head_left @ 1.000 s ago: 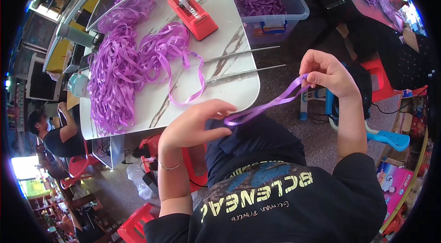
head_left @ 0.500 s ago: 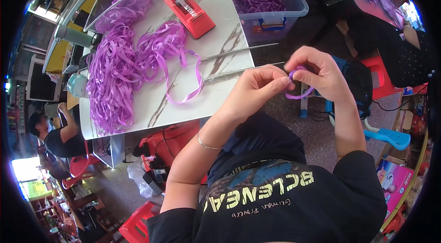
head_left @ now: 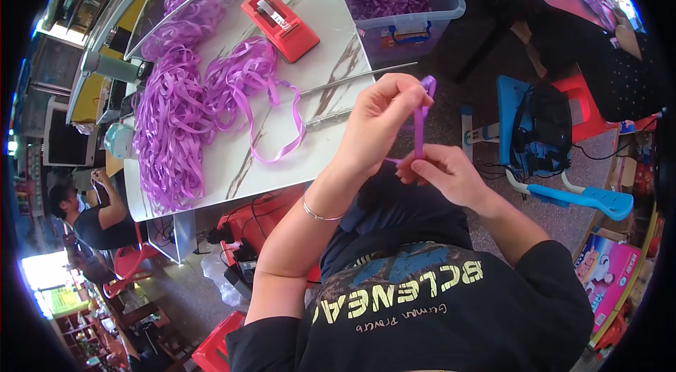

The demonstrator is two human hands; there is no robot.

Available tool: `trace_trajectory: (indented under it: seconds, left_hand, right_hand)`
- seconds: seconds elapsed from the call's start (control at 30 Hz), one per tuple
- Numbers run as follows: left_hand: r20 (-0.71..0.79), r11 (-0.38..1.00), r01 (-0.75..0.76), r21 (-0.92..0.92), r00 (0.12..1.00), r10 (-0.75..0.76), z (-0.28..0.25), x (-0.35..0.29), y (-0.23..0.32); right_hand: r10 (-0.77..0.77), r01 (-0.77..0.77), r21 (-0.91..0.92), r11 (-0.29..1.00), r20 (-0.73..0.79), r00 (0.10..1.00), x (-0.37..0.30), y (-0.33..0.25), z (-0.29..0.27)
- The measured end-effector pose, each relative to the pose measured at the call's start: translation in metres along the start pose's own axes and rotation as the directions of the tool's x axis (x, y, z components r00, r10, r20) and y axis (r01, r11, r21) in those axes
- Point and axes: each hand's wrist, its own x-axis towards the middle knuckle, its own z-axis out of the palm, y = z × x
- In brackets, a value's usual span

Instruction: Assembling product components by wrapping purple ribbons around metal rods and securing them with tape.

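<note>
A short length of purple ribbon (head_left: 420, 129) runs between my two hands, just off the table's right edge. My left hand (head_left: 386, 110) pinches its upper part, where a small loop stands above the fingertips. Lower down, my right hand (head_left: 445, 172) closes thumb and fingers on the ribbon's lower part. On the table to the left lies a big heap of purple ribbon (head_left: 169, 125), with a smaller bunch (head_left: 243, 76) beside it. One loose strand (head_left: 271, 159) curves from that bunch towards my left forearm. Two thin metal rods (head_left: 359, 78) stick out past the table edge.
A red tape dispenser (head_left: 282, 23) stands on the marble-patterned table (head_left: 331, 27). Beyond the edge, a clear plastic bin (head_left: 443, 9) holds many purple pieces. A blue chair with a black bag (head_left: 542, 118) is to the right. Other people sit at far left and upper right.
My right hand has moved down from beside my left, drawing the ribbon out straight between them. My left hand has lifted and turned slightly, shifting a little left.
</note>
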Motion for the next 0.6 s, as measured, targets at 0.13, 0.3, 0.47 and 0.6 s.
trace_trajectory:
  seconds: [0.13,0.3,0.47,0.6]
  left_hand:
    - [0.016,0.937,-0.019,-0.348,1.0,0.027,-0.002,0.001,0.01]
    - [-0.063,0.888,-0.093,-0.451,0.995,0.073,-0.021,-0.004,0.015]
    - [-0.067,0.964,-0.002,-0.265,0.998,-0.017,-0.035,-0.018,0.011]
    - [-0.064,0.981,0.072,-0.179,0.994,-0.085,-0.047,-0.029,0.004]
  right_hand:
    - [0.045,-0.094,-0.306,0.947,-0.164,0.985,-0.02,0.045,-0.019]
    - [0.09,-0.27,-0.654,0.707,-0.295,0.951,-0.044,0.06,-0.045]
    - [-0.372,-0.125,-0.819,0.56,-0.384,0.845,-0.05,0.066,-0.076]
    - [-0.503,-0.168,-0.883,0.437,-0.396,0.768,-0.045,0.051,-0.094]
